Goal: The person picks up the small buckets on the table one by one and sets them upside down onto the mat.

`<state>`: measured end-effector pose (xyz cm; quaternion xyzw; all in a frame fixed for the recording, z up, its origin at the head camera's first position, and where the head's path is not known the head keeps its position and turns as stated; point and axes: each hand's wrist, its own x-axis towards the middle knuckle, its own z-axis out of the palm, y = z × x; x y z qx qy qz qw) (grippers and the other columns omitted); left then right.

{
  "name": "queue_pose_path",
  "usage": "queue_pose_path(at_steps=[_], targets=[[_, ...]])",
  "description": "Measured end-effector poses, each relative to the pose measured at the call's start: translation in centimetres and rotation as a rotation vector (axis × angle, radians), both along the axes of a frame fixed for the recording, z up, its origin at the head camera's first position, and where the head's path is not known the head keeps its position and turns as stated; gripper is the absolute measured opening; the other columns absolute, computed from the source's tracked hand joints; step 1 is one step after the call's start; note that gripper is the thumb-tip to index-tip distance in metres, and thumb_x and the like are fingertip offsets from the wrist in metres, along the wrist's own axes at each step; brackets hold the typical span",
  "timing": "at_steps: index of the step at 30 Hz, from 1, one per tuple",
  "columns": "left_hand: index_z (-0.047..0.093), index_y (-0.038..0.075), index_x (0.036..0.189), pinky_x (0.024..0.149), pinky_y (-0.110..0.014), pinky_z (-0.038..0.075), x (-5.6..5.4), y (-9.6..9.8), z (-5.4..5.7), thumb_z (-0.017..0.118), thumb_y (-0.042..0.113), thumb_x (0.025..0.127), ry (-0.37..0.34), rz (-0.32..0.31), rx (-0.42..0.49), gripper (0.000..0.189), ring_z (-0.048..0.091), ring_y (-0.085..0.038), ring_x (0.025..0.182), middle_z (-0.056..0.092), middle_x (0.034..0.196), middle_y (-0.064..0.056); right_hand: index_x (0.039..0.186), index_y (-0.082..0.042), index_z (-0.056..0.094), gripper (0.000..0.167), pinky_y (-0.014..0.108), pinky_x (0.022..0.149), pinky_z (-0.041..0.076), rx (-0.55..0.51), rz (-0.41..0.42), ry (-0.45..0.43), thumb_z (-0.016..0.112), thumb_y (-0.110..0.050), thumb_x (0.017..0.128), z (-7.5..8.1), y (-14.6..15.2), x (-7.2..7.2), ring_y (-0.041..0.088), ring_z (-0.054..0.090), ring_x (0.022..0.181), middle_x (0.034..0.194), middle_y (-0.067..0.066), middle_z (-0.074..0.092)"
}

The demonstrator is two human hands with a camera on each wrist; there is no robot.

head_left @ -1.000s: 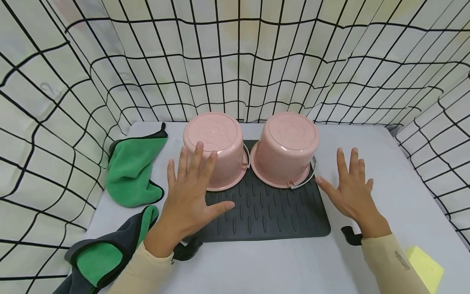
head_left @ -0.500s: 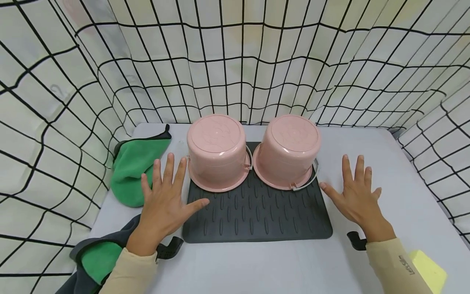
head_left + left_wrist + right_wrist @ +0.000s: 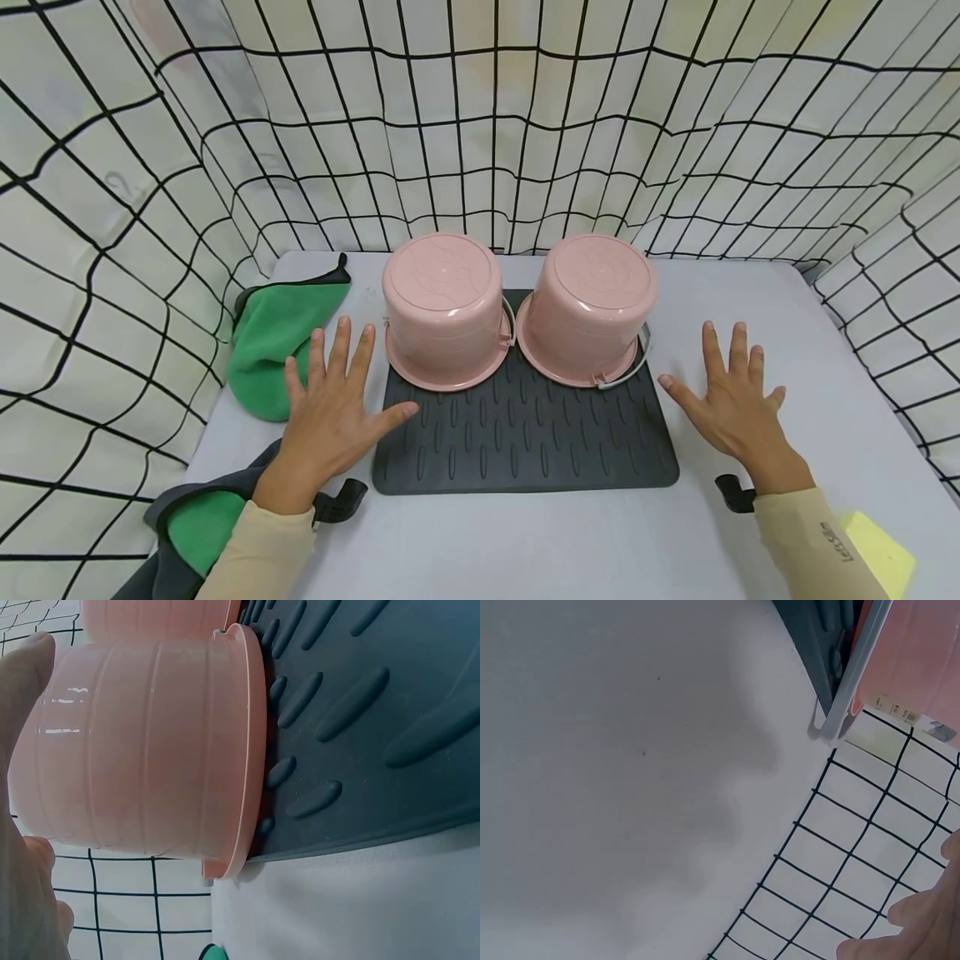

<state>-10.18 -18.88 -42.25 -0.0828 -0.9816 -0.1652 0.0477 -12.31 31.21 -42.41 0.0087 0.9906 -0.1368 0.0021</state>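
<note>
Two pink buckets stand upside down side by side on a dark grey ribbed mat [image 3: 525, 442]. The left bucket [image 3: 444, 325] has its handle at its right side; the right bucket [image 3: 588, 312] has a pale handle at its lower right. My left hand [image 3: 330, 417] is spread with straight fingers, left of the mat, holding nothing; its thumb reaches over the mat's left edge. To the right of the mat, my right hand [image 3: 738, 408] is spread too, also holding nothing. In the left wrist view the left bucket [image 3: 142, 750] is apart from my fingers.
A green cloth with black edging [image 3: 273, 350] lies at the back left, and a grey-and-green cloth [image 3: 202, 529] lies partly under my left sleeve. A yellow block [image 3: 877, 554] sits by my right sleeve. Black wire mesh [image 3: 487, 125] encloses the white table's [image 3: 480, 550] back and sides.
My left hand has moved left, away from in front of the left bucket. My right hand has shifted slightly right and down. The buckets stay on the mat; the head view has shifted a little.
</note>
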Motion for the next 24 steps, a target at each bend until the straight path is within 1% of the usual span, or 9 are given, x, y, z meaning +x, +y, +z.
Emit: queue_pose_path(at_steps=[5,9,13,17,19,21,24], targets=[[0.002,0.021,0.169,0.113,-0.082,-0.002,-0.1,-0.3,0.1,0.057,0.078,0.09,-0.012,-0.003,-0.001,0.112,-0.018,-0.041,0.158,-0.014,0.175,-0.008,0.168,-0.016,-0.005,0.104,0.096,0.093,0.008,-0.001,0.0,-0.006,0.045,-0.074,0.097,0.1,0.3,0.1,0.066,-0.006,0.15,0.169,0.026,-0.021],[0.001,0.02,0.169,0.113,-0.081,-0.005,-0.4,-0.5,0.3,0.056,0.078,0.091,-0.021,-0.003,0.013,0.111,-0.018,-0.041,0.158,-0.012,0.175,-0.011,0.168,-0.016,-0.005,0.104,0.096,0.093,0.008,0.006,0.001,-0.008,0.045,-0.074,0.098,0.2,0.6,-0.1,0.066,-0.006,0.149,0.169,0.027,-0.02],[0.001,0.02,0.169,0.113,-0.08,-0.008,-0.7,-1.0,0.4,0.057,0.076,0.092,-0.036,0.002,0.034,0.111,-0.016,-0.043,0.158,-0.009,0.175,-0.013,0.168,-0.017,-0.005,0.102,0.096,0.093,0.006,0.015,0.009,-0.018,0.044,-0.073,0.099,0.2,1.3,-0.8,0.067,-0.006,0.149,0.168,0.029,-0.019],[0.001,0.02,0.169,0.112,-0.081,-0.008,-1.4,-1.7,0.7,0.056,0.075,0.094,-0.042,0.009,0.031,0.109,-0.012,-0.047,0.158,-0.01,0.175,-0.013,0.168,-0.017,-0.003,0.1,0.096,0.094,0.004,0.043,0.008,-0.028,0.041,-0.074,0.099,0.4,2.4,-2.0,0.069,-0.004,0.147,0.167,0.033,-0.016],[0.001,0.02,0.169,0.111,-0.082,-0.007,-1.9,-2.0,1.1,0.054,0.075,0.095,-0.041,0.015,0.024,0.107,-0.011,-0.049,0.158,-0.012,0.175,-0.012,0.168,-0.016,-0.003,0.1,0.095,0.095,0.003,0.052,-0.001,-0.037,0.039,-0.075,0.099,0.7,3.0,-2.7,0.07,-0.003,0.147,0.167,0.035,-0.015],[0.001,0.02,0.169,0.111,-0.083,-0.008,-2.5,-2.2,1.7,0.05,0.075,0.096,-0.052,0.021,0.021,0.104,-0.011,-0.05,0.157,-0.012,0.175,-0.012,0.168,-0.016,-0.005,0.1,0.095,0.096,0.002,0.052,-0.011,-0.049,0.036,-0.076,0.1,1.2,3.9,-3.4,0.07,-0.006,0.146,0.166,0.034,-0.018],[0.0,0.019,0.169,0.11,-0.083,-0.01,-3.5,-2.3,3.2,0.043,0.076,0.099,-0.082,0.029,0.02,0.1,-0.013,-0.051,0.157,-0.012,0.174,-0.015,0.167,-0.017,-0.008,0.099,0.094,0.097,-0.001,0.037,-0.029,-0.053,0.033,-0.076,0.1,2.5,5.0,-4.5,0.069,-0.011,0.146,0.165,0.032,-0.024]])
